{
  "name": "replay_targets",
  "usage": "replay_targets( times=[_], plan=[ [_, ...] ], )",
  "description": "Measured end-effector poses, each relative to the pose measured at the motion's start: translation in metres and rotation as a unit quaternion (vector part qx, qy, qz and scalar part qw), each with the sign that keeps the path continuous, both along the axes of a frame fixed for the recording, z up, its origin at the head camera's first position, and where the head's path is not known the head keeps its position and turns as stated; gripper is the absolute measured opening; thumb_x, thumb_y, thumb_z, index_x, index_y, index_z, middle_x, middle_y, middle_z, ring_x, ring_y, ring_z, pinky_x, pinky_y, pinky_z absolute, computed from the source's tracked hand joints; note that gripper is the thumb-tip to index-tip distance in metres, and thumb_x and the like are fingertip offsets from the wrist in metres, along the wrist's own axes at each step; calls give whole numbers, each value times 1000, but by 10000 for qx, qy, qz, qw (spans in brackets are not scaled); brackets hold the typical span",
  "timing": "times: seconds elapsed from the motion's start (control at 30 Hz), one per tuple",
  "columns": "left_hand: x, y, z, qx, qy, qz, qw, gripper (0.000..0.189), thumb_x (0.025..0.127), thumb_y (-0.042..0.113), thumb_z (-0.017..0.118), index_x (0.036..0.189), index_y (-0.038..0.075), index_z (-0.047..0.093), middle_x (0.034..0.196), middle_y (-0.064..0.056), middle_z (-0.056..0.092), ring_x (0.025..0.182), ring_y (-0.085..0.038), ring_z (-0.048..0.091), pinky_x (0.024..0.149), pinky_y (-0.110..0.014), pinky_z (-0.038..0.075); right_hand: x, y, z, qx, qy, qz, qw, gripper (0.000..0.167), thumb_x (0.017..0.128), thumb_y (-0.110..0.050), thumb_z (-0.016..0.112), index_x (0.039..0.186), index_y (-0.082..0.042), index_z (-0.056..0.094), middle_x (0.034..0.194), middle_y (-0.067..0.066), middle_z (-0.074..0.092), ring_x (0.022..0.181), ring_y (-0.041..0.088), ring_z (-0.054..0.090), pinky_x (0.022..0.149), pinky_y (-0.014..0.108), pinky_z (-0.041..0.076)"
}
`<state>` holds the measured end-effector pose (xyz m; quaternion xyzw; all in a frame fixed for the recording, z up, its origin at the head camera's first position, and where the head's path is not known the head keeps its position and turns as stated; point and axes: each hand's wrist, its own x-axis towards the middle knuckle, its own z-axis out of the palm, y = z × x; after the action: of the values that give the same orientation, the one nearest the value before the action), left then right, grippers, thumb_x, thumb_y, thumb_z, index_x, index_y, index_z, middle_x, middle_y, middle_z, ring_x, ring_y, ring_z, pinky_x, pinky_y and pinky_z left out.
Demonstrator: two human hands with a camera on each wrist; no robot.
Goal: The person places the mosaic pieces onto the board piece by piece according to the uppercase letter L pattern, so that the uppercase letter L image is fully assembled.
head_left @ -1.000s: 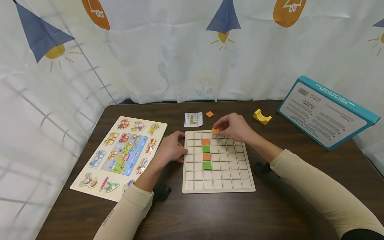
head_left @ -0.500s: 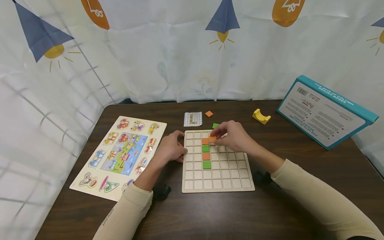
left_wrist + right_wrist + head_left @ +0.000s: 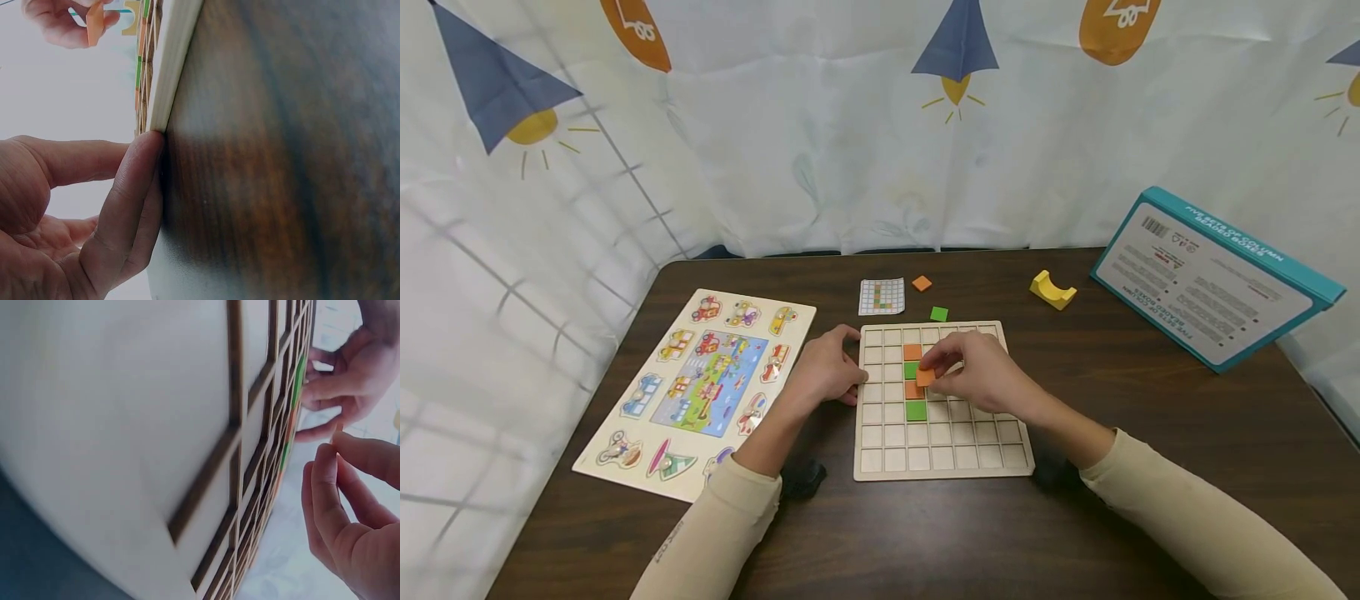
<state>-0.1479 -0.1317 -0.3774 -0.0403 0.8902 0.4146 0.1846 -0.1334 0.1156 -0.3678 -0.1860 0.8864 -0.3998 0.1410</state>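
My right hand point(image 3: 981, 371) pinches an orange square tile point(image 3: 926, 377) between thumb and fingertips, raised above the wooden grid board point(image 3: 955, 458). In the left wrist view that orange tile point(image 3: 95, 24) is held on edge, apart from the board. Under and beside it, one column of the grid holds alternating tiles: an orange tile point(image 3: 912, 352), a green tile point(image 3: 912, 370), an orange tile point(image 3: 913, 390) partly covered, and a green tile point(image 3: 916, 411). With its fingertips my left hand point(image 3: 827, 367) touches the board's left edge; its fingers point(image 3: 122, 206) press against the side there.
Behind the board lie a loose green tile point(image 3: 939, 314), a loose orange tile point(image 3: 922, 283) and a pattern card point(image 3: 882, 297). A picture puzzle board point(image 3: 632, 450) is on the left. At the right are a yellow arch block point(image 3: 1052, 292) and a teal box point(image 3: 1217, 283).
My right hand has carried the orange tile from the board's far edge toward me, over the tile column. The loose green tile behind the board is uncovered now. My left hand stays put.
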Motion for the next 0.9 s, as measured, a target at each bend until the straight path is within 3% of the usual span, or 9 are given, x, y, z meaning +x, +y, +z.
replay_targets(
  times=[0.23, 0.9],
  plan=[
    [0, 0, 0, -30, -38, -5, 10000, 63, 89, 0, 72, 147, 6, 49, 88, -16, 71, 55, -19, 71, 52, -33, 64, 12, -2, -2, -71, -23, -35, 10000, 23, 84, -6, 85, 104, -15, 80, 101, -4, 75, 91, 12, 69, 81, 31, 60],
    [1, 1, 0, 65, -43, 76, 9999, 64, 89, -1, 73, 148, 6, 48, 90, -17, 70, 55, -19, 71, 52, -34, 65, 38, -6, -3, -216, 12, 65, 9997, 23, 81, -5, 86, 100, -16, 79, 96, -7, 73, 85, 7, 68, 74, 23, 61]
  ],
)
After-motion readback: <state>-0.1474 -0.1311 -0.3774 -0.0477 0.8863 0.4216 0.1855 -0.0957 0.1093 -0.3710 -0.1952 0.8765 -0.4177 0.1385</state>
